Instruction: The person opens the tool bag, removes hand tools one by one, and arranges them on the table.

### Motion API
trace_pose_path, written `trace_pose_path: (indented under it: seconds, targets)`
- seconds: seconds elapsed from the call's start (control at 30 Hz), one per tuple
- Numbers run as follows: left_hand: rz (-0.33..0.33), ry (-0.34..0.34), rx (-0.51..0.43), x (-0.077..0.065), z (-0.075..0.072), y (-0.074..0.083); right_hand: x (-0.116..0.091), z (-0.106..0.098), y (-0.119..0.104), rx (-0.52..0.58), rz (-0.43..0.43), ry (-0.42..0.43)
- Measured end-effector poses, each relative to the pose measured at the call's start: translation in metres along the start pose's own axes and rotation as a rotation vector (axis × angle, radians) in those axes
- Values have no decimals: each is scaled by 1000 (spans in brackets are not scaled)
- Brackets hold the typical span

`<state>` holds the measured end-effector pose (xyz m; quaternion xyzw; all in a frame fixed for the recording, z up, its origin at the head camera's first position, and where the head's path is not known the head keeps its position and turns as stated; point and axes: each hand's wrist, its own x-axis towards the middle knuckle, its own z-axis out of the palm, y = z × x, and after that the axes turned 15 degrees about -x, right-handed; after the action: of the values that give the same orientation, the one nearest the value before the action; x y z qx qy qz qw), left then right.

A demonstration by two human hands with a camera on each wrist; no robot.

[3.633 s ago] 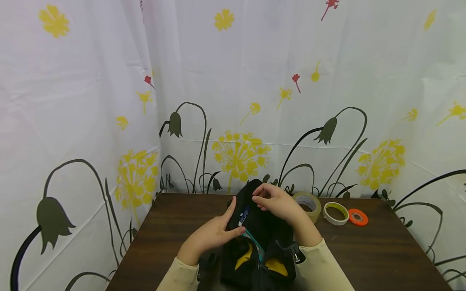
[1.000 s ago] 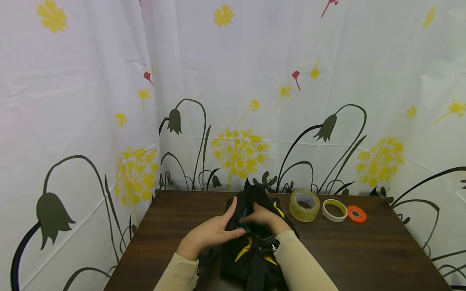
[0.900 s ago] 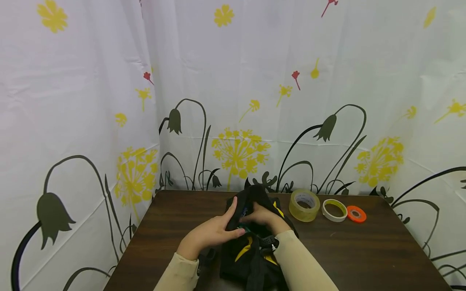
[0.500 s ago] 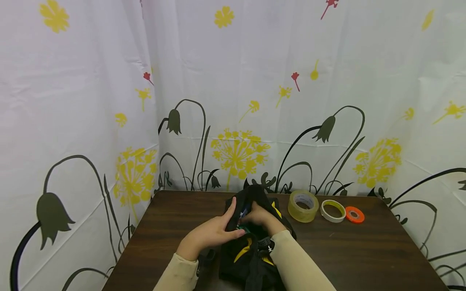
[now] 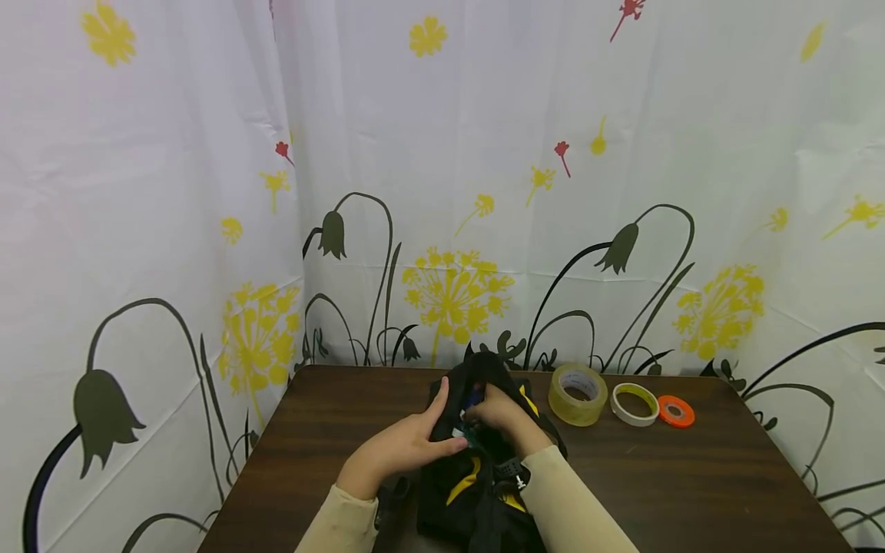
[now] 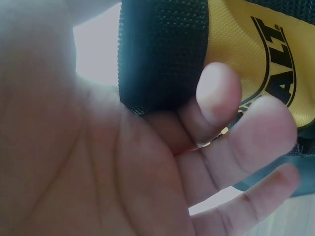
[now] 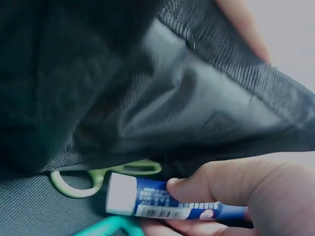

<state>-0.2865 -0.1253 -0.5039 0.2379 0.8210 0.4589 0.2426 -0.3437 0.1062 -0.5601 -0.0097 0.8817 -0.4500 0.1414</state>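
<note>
A black and yellow tool bag (image 5: 442, 511) stands on the table with its top spread apart. My left hand (image 5: 401, 449) grips its left edge, thumb at the opening and fingers curled outside, near the yellow lettered panel (image 6: 236, 44) in the left wrist view. Inside the opening, my right hand (image 5: 508, 418) pinches a blue glue stick (image 7: 157, 199) with a white cap between thumb and fingers. Beside the cap in the right wrist view lies a light green scissors handle (image 7: 97, 179). A teal handle (image 7: 110, 225) shows below it, mostly cut off by the frame.
Right of the bag, a wide clear tape roll (image 5: 570, 411), a white tape roll (image 5: 629, 418) and a flat orange roll (image 5: 684, 419) sit in a row on the dark wooden table (image 5: 691, 491). A flower-printed curtain (image 5: 484, 115) hangs behind.
My right hand has gone from above the bag down into its opening and now pinches the glue stick. The bag's flap has folded inward. My left hand stays at the left edge.
</note>
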Motion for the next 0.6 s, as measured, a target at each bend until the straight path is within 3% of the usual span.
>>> trace_pose_path:
  seconds: [0.4, 0.6]
  targets:
    - [-6, 2, -44, -2, 0, 0, -26, -24, -15, 54, -28, -65]
    - [-10, 4, -49, -1, -1, 1, -33, -27, -21, 38, -52, -46]
